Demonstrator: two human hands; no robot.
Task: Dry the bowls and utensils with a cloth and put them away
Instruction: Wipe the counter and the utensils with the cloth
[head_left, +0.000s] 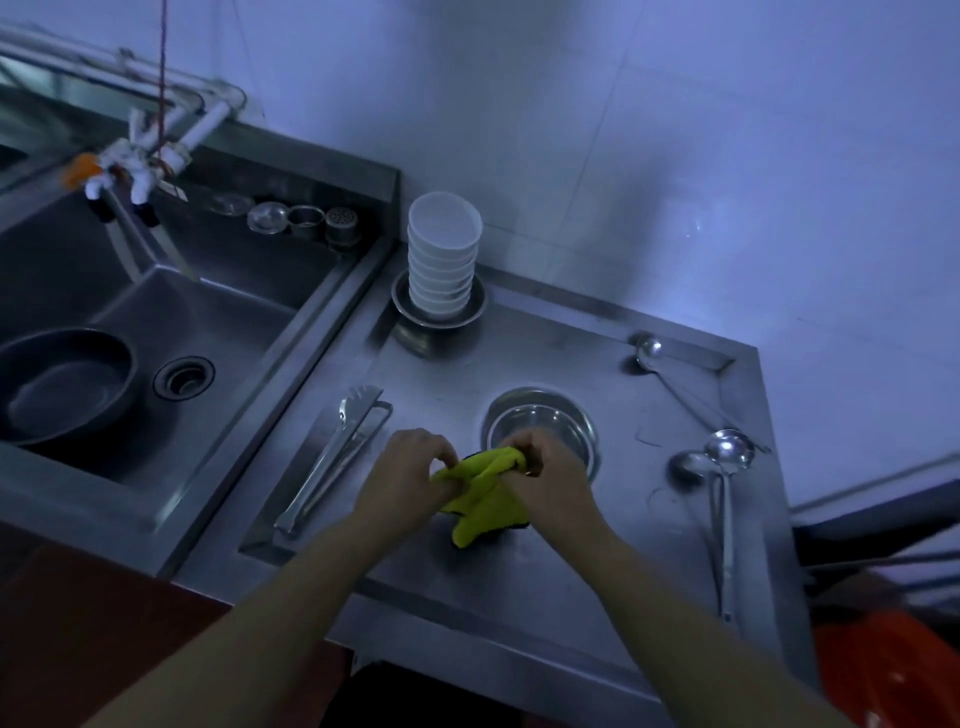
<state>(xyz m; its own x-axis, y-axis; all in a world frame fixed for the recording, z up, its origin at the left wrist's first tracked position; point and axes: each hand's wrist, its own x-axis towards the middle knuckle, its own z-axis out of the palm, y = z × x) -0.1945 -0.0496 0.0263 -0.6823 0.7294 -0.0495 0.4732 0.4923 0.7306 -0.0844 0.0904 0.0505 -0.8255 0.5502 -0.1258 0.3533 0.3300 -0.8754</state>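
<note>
Both the left hand (410, 480) and right hand (545, 480) pinched the limp yellow cloth (480, 496) above the steel counter (519, 597), beside the steel bowl (543, 423), which looked light, slick, best gripped by its rim.

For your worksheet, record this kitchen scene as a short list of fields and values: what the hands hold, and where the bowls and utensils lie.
hands: left hand and right hand both grip the yellow-green cloth
bowls: tall stack of white bowls standing in a steel dish, back of the steel counter
steel bowl: round metal bowl just behind the cloth
tongs: metal tongs lying left of the hands
ladles: three steel ladles on the counter's right side
sink: dark round pot inside the steel sink
</note>
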